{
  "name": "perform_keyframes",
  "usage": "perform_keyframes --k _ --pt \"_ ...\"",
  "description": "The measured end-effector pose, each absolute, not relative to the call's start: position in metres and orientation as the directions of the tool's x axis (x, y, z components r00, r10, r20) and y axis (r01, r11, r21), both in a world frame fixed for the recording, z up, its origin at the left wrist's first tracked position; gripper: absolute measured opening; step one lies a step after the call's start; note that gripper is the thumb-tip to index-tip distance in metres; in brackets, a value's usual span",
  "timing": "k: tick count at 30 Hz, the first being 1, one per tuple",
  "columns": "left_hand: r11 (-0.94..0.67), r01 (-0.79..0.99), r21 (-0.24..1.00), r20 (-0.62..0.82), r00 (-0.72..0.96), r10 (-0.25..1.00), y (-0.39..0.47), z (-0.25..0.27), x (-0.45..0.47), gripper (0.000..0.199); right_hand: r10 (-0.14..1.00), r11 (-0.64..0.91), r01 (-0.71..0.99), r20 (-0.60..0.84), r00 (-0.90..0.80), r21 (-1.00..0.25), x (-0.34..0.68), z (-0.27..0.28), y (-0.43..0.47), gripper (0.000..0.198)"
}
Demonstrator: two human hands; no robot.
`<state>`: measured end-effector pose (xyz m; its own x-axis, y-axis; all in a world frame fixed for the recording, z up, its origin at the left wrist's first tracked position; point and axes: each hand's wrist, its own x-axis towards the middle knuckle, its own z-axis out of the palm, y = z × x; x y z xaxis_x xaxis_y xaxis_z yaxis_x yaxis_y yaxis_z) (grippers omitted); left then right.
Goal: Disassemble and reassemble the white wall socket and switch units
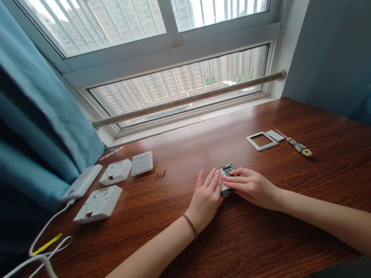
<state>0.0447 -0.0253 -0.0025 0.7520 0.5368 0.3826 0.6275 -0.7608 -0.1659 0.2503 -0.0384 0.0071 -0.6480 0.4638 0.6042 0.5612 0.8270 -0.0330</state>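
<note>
Both my hands rest on a small switch module [226, 175] lying on the wooden table [212, 247], about at its middle and in front of me. My left hand [206, 197] lies flat, fingers extended and close together, fingertips pressing on the module's left edge; it is not curled around anything. My right hand [252, 187] comes in from the right, fingers stretched out over the module's near side, the index finger laid across its top. Neither hand lifts the part; it sits on the table surface, held between the two sets of fingertips. The module's dark inner face shows upward.

Well apart to the right lie a white frame [262, 141], a small white cover plate [275, 135] just beside it, and a screwdriver [297, 146] with a yellow handle. To the left, three small screws [160, 174] lie near a white wall socket [142, 163]. Further left are two white back boxes [115, 172] and a white power bank [81, 183] with its cable [47, 250].
</note>
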Motion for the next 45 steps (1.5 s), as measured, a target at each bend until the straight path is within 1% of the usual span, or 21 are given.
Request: perform_keyframes --k 10,17,19,21,24,28,29,31,33,36,40,45 --pt "-0.755 0.622 -0.211 0.370 0.765 0.527 -0.025 -0.003 0.045 0.045 0.494 0.801 0.598 0.597 -0.633 -0.029 0.251 0.001 -0.039 0.032" --pt "-0.737 0.610 -0.291 0.322 0.788 0.526 -0.031 -0.002 0.048 0.042 0.507 0.792 0.609 0.592 -0.626 -0.034 0.250 0.000 -0.042 0.032" --pt "-0.733 0.614 -0.295 0.320 0.786 0.529 -0.032 -0.002 0.048 0.042 0.501 0.796 0.605 0.597 -0.627 -0.032 0.250 0.000 -0.043 0.032" --pt "-0.741 0.620 -0.259 0.330 0.778 0.535 -0.032 -0.003 0.048 0.042 0.497 0.798 0.602 0.602 -0.625 -0.033 0.250 0.000 -0.042 0.033" --pt "-0.760 0.636 -0.134 0.356 0.746 0.563 -0.030 -0.003 0.046 0.044 0.498 0.807 0.587 0.606 -0.621 -0.061 0.252 0.001 -0.040 0.033" --pt "-0.780 0.625 0.036 0.386 0.711 0.588 -0.026 -0.002 0.044 0.058 0.501 0.828 0.550 0.585 -0.638 -0.111 0.254 0.004 -0.036 0.031" --pt "-0.785 0.616 0.070 0.394 0.706 0.589 -0.025 -0.002 0.043 0.061 0.509 0.828 0.547 0.579 -0.637 -0.125 0.255 0.004 -0.035 0.031" --pt "-0.794 0.597 0.112 0.407 0.702 0.585 -0.024 -0.002 0.043 0.059 0.529 0.820 0.552 0.570 -0.628 -0.153 0.256 0.005 -0.034 0.032" --pt "-0.806 0.583 0.105 0.407 0.714 0.570 -0.024 -0.001 0.043 0.052 0.543 0.813 0.559 0.561 -0.625 -0.164 0.256 0.006 -0.034 0.034" --pt "-0.819 0.571 0.049 0.385 0.746 0.543 -0.023 0.001 0.042 0.046 0.543 0.813 0.561 0.549 -0.636 -0.155 0.256 0.006 -0.035 0.036" --pt "-0.825 0.566 0.004 0.346 0.773 0.532 -0.023 0.004 0.043 0.045 0.546 0.813 0.562 0.540 -0.641 -0.154 0.255 0.008 -0.036 0.036" --pt "-0.832 0.554 -0.019 0.320 0.792 0.520 -0.025 0.005 0.045 0.046 0.529 0.818 0.560 0.551 -0.646 -0.130 0.252 0.011 -0.039 0.036"
